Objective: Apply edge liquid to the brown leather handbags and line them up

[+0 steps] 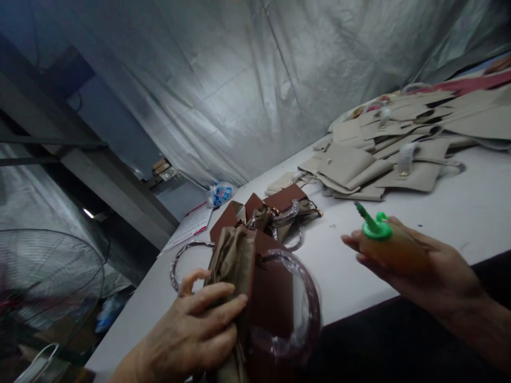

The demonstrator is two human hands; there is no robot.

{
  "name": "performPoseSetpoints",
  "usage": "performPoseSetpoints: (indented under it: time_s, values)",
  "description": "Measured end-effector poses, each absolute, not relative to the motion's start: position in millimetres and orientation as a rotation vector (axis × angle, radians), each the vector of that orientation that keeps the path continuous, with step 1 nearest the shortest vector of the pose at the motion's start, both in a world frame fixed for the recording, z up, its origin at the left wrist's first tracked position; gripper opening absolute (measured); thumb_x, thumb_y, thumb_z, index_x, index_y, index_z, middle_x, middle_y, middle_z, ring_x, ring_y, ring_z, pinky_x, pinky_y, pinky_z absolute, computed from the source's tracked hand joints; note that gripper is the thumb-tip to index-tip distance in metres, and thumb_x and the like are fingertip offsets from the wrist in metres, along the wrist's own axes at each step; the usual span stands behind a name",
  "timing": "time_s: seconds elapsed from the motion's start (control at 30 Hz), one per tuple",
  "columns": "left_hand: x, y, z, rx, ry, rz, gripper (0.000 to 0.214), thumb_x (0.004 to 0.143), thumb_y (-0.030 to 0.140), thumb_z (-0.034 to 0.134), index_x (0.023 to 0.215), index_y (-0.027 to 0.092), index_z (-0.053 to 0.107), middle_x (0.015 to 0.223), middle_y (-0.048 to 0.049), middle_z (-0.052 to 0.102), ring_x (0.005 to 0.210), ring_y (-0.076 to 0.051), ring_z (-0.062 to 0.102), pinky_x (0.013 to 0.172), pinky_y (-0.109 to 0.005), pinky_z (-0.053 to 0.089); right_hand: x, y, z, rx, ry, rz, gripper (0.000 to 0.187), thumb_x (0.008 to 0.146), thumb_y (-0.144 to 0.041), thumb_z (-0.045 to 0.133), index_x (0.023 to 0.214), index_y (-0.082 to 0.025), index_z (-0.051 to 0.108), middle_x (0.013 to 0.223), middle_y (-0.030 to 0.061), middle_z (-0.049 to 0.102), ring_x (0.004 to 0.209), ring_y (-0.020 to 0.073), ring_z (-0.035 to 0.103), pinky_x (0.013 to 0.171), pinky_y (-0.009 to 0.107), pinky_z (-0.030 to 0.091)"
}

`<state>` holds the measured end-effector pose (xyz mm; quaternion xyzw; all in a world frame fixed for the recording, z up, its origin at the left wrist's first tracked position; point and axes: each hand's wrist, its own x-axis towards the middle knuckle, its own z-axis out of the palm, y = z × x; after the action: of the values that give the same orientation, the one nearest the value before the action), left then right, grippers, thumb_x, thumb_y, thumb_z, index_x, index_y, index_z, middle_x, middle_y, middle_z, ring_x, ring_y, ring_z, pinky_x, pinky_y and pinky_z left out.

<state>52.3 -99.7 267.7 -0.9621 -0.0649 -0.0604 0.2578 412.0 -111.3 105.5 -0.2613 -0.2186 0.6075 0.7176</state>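
Observation:
A brown handbag (273,298) with a khaki lining (231,255) stands at the front edge of the white table. Its round handles (313,298) are wrapped in clear plastic, one on each side. My left hand (195,319) grips the lining, with its fingers bent over the bag's top. Over the table's right front edge, my right hand (435,271) is wrapped around a squeeze bottle (393,250) of amber liquid. The bottle's green cap and nozzle tilt up to the left, apart from the bag.
Behind the bag lie more brown bag pieces (285,199) with wrapped handles. Beige bag parts (351,165) are heaped at the back right of the table (343,298). A printed sheet (191,226) and a blue-and-white plastic packet (220,194) lie at the far left. A fan (51,282) stands left.

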Motion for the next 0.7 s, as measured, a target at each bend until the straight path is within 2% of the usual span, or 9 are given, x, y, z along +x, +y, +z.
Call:
performPoseSetpoints:
  time_s: [0.1,0.17,0.23,0.3,0.4,0.47,0.57,0.63,0.7]
  values:
    - [45.1,-101.2,255.3,-2.545,-0.041,-0.227,0.035,0.092,0.003,0.044,0.082,0.027,0.067,0.122,0.0072,0.071,0.118,-0.015,0.057,0.118,-0.044,0.027,400.5,-85.2,138.9,-0.390,-0.451,1.495,0.026,0.093,-0.039,0.050,0.091,-0.022,0.069,0.091,0.0077,0.077,0.110,0.0305,0.069,0.101,0.046,0.056]
    - [41.4,-99.1,249.4,-2.485,0.033,-0.238,0.037,0.092,0.003,0.044,0.081,0.029,0.068,0.122,0.0092,0.071,0.116,-0.013,0.057,0.116,-0.041,0.034,393.6,-66.1,150.7,-0.309,-0.534,1.629,0.030,0.097,-0.039,0.044,0.094,-0.018,0.065,0.092,0.0089,0.075,0.111,0.0325,0.068,0.105,0.052,0.051]
    - [41.5,-96.5,246.0,-2.422,0.106,-0.184,0.038,0.092,0.003,0.043,0.086,0.029,0.070,0.125,0.0101,0.069,0.116,-0.011,0.055,0.112,-0.035,0.040,387.0,-47.7,155.9,-0.250,-0.643,1.755,0.027,0.100,-0.037,0.043,0.093,-0.016,0.060,0.094,0.0096,0.074,0.108,0.0327,0.070,0.099,0.053,0.053]
    - [46.6,-95.0,245.3,-2.369,0.168,-0.107,0.036,0.092,0.003,0.048,0.097,0.029,0.072,0.132,0.0106,0.064,0.121,-0.010,0.050,0.107,-0.029,0.046,379.2,-32.8,157.0,-0.191,-0.782,1.847,0.024,0.100,-0.035,0.044,0.095,-0.015,0.057,0.095,0.0099,0.073,0.102,0.0317,0.072,0.085,0.049,0.060]
    - [59.8,-96.3,245.7,-2.349,0.263,-0.067,0.024,0.090,0.015,0.064,0.107,0.030,0.070,0.134,0.0098,0.062,0.127,-0.011,0.043,0.093,-0.022,0.053,365.6,-21.9,154.4,-0.119,-0.929,1.918,0.029,0.100,-0.037,0.047,0.094,-0.012,0.060,0.092,0.0116,0.073,0.084,0.0236,0.074,0.067,0.032,0.061]
    - [67.3,-98.1,243.7,-2.360,0.298,-0.067,0.023,0.089,0.023,0.069,0.110,0.031,0.070,0.132,0.0087,0.063,0.128,-0.010,0.041,0.082,-0.019,0.056,357.0,-22.4,151.1,-0.088,-0.932,1.924,0.032,0.099,-0.037,0.049,0.087,-0.012,0.062,0.097,0.0126,0.074,0.078,0.0179,0.073,0.066,0.024,0.059]
    - [71.7,-98.7,238.1,-2.371,0.321,-0.025,0.027,0.090,0.024,0.067,0.116,0.029,0.068,0.136,0.0079,0.059,0.131,-0.010,0.038,0.073,-0.017,0.057,347.7,-27.0,143.7,-0.098,-0.819,1.930,0.034,0.099,-0.038,0.048,0.084,-0.013,0.064,0.112,0.0123,0.072,0.080,0.0166,0.073,0.071,0.025,0.059]
    - [71.5,-97.3,235.8,-2.395,0.349,-0.016,0.024,0.092,0.023,0.061,0.114,0.027,0.069,0.136,0.0062,0.059,0.131,-0.012,0.039,0.075,-0.020,0.058,342.8,-27.8,136.9,-0.174,-0.737,1.957,0.034,0.100,-0.037,0.047,0.090,-0.011,0.067,0.109,0.0129,0.074,0.077,0.0169,0.073,0.072,0.025,0.059]
    - [71.1,-95.2,236.2,-2.410,0.387,-0.029,0.024,0.093,0.022,0.055,0.111,0.025,0.070,0.133,0.0045,0.061,0.128,-0.013,0.042,0.075,-0.023,0.059,337.3,-26.0,130.1,-0.247,-0.706,1.967,0.034,0.100,-0.033,0.047,0.095,-0.008,0.069,0.096,0.0126,0.076,0.075,0.0175,0.074,0.073,0.026,0.060]
